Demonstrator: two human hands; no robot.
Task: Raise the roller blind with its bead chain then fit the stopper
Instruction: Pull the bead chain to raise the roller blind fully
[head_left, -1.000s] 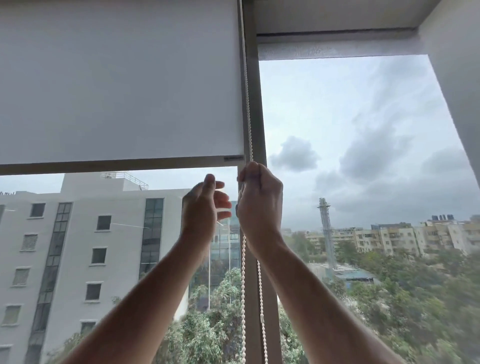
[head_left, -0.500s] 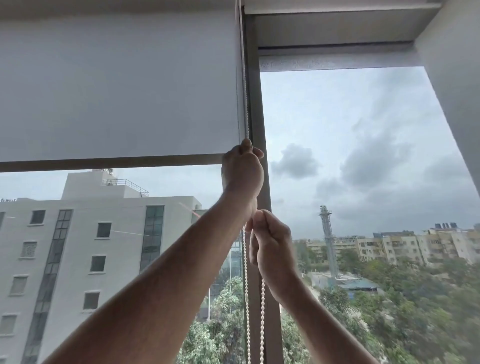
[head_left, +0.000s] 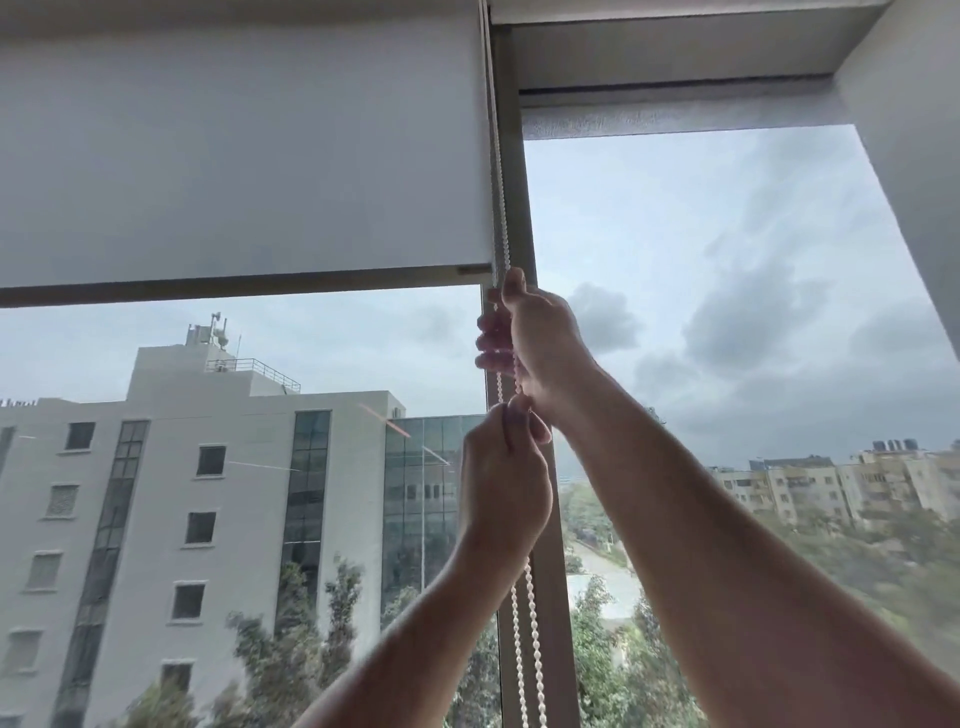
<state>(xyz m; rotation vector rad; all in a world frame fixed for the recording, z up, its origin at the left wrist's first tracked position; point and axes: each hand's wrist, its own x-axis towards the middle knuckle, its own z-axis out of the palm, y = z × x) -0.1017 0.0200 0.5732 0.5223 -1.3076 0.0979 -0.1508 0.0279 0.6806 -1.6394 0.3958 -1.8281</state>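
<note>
Both hands are up at the window post, stacked one over the other on the chain.

Right hand (head_left: 540, 345): the upper one, just under the corner of the blind's bottom bar. Fingers curled around the bead chain (head_left: 529, 639), thumb pointing up along it. Reads as a firm grip placed high, probably so there is a full arm's length of pull available below.

Left hand (head_left: 501, 480): directly beneath, touching the heel of the right. Thumb and fingers pinch the chain at its top edge. Its back faces me, so exactly which strand it holds I cannot tell. Likely it keeps tension on the loop so the blind cannot slip while the other hand is placed.

Chain: two strands run down the post (head_left: 519, 208) from above, pass through the hands, and hang below the left wrist as a pale loop against the post, continuing out of view.

Blind (head_left: 244, 156): covers the upper part of the left pane. Its bottom bar (head_left: 234, 283) sits well above the middle of the glass, with the grey building (head_left: 208, 493) visible beneath. The right pane is uncovered, showing sky and trees.

Judgement: raising is well along but not finished, as plenty of fabric is left showing. No stopper visible anywhere; that step looks not yet begun.
</note>
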